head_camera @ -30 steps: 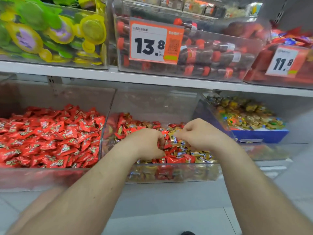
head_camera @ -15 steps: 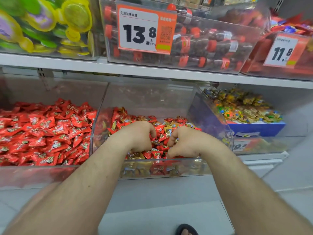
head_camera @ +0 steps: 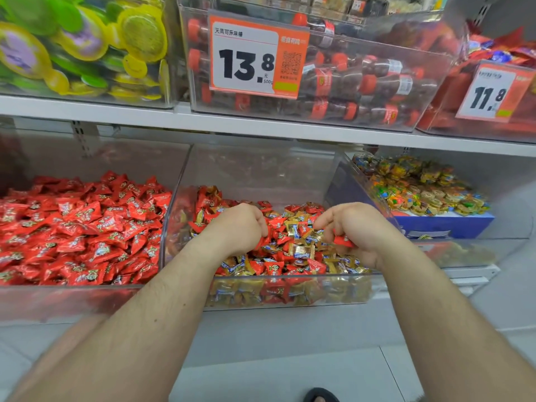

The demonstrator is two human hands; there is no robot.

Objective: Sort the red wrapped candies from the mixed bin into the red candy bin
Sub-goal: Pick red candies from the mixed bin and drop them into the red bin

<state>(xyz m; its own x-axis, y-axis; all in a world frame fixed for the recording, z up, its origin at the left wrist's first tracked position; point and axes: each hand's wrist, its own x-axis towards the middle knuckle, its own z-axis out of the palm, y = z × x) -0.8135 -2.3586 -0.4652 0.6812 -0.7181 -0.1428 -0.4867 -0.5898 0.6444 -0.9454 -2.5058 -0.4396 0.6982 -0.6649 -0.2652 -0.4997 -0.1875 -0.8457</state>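
Both hands have drawn apart inside the mixed bin (head_camera: 290, 294): the right hand (head_camera: 356, 230) now pinches a red wrapped candy (head_camera: 343, 241) lifted clear, the left hand (head_camera: 242, 227) curls into the pile, grip hidden. Next comes carrying to the red candy bin (head_camera: 72, 300), lower left.

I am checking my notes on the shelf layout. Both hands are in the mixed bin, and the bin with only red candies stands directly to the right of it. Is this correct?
Not quite. The head view shows the red candy bin directly to the left of the mixed bin, not the right. The bin on the right holds multicoloured candies. Both the left hand and the right hand are indeed in the mixed bin.
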